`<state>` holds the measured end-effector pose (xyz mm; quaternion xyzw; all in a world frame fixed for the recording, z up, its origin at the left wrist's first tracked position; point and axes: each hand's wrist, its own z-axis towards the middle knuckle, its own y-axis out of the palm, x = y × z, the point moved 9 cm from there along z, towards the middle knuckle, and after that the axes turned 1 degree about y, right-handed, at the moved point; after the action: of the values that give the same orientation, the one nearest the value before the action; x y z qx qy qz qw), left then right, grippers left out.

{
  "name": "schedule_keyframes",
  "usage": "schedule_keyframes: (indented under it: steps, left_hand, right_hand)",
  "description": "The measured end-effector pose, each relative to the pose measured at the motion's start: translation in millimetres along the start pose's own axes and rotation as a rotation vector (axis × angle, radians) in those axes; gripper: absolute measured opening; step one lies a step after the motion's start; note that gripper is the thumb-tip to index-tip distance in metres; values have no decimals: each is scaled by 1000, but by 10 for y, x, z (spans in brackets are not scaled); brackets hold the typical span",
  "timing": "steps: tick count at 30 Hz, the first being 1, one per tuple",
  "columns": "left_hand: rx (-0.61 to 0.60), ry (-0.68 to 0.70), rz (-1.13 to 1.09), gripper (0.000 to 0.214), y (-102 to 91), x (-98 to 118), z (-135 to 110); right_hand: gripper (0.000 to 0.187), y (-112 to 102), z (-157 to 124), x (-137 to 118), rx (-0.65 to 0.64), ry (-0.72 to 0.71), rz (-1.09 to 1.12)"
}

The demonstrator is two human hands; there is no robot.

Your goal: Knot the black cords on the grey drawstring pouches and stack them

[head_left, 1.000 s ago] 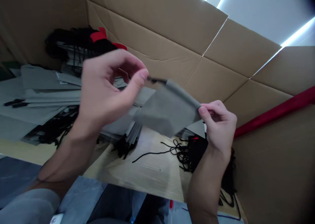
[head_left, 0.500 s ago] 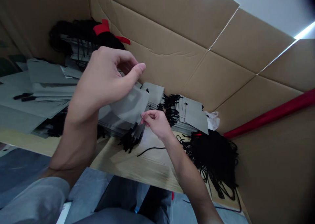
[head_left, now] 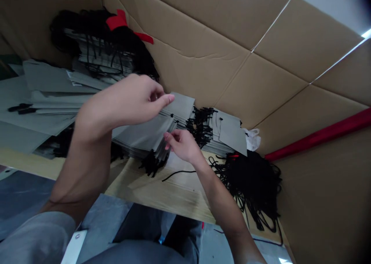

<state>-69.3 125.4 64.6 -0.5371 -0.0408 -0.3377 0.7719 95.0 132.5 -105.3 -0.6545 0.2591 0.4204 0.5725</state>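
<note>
My left hand [head_left: 130, 101] is above a stack of flat grey pieces [head_left: 145, 134] with black cord ends at one corner. Its fingers curl under and the thumb lies close to them; whatever they hold is hidden. At the right corner of the same stack, my right hand [head_left: 184, 145] has thumb and fingertips pinched together. Anything between those fingertips is too small to make out. A single black cord [head_left: 178, 173] lies on the board below the right hand.
More grey stacks stand behind [head_left: 184, 101] and at right [head_left: 233, 136]. A pile of black cords [head_left: 255, 186] hangs near the board's right edge. Wide grey sheets [head_left: 52, 90] and a cord-wrapped bundle [head_left: 101, 51] occupy the left. Cardboard walls [head_left: 203, 36] enclose the wooden board [head_left: 162, 196].
The grey piece that was raised between my hands now lies down on the stack. My left hand has lowered; my right hand stays near the stack's corner.
</note>
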Motion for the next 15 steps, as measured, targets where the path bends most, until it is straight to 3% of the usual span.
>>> schedule_keyframes:
  steps: [3, 6, 8, 10, 13, 15]
  left_hand:
    - [-208, 33, 138, 58, 379, -149, 25]
    - [-265, 33, 166, 59, 588, -302, -194]
    - [-225, 55, 147, 58, 646, -364, -467]
    - [-34, 122, -30, 61, 573, -371, -772]
    - [32, 128, -122, 61, 697, -476, -1166]
    - [39, 125, -137, 60, 828, -528, -1301]
  right_hand:
    - [43, -176, -26, -98, 32, -57, -128]
    - [35, -245, -44, -172, 19, -103, -222]
    - [29, -217, -54, -198, -21, -126, -267]
    - [23, -162, -64, -213, -64, -143, -297]
    - [17, -89, -75, -229, -100, -155, -318]
    - [15, -58, -77, -233, -107, -155, -320]
